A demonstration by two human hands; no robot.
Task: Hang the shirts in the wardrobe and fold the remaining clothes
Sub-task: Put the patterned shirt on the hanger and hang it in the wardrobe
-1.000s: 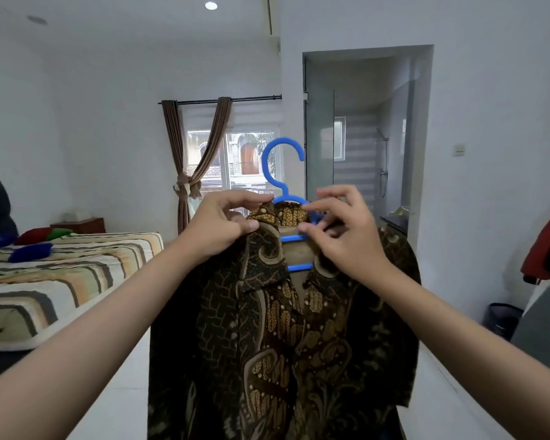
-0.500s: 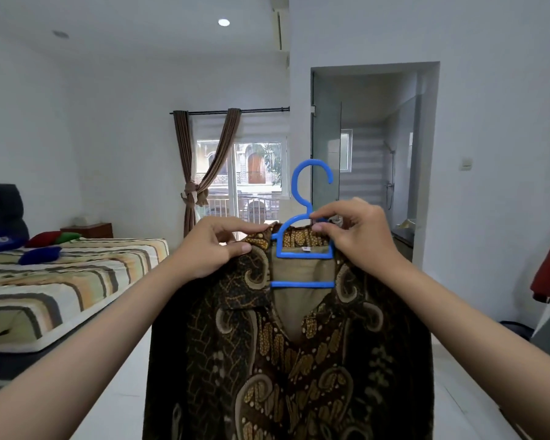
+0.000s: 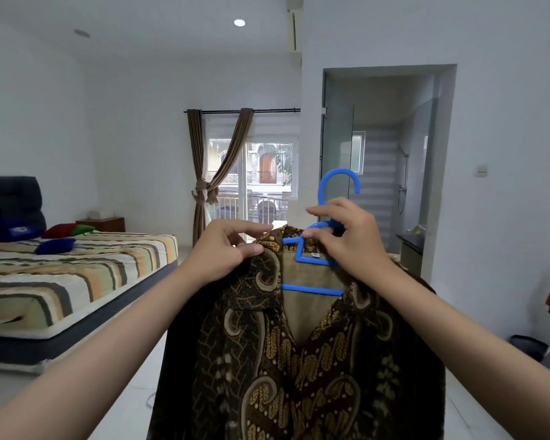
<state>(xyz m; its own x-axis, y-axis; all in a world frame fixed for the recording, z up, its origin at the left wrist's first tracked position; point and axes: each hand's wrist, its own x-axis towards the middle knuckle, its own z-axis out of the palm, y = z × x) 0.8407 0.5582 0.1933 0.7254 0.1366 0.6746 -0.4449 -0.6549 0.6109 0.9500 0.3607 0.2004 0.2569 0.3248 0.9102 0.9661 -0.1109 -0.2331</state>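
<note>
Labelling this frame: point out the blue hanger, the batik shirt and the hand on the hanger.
blue hanger [image 3: 311, 289]: head view, lower crossbar.
batik shirt [image 3: 299, 369]: head view, front panel below the collar.
right hand [image 3: 350, 239]: head view, back of the hand gripping the hanger's neck.

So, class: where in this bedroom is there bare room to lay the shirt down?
The striped bed is bare in front of the small cushions near its headboard. The floor between the bed and the shirt is bare too.
</note>
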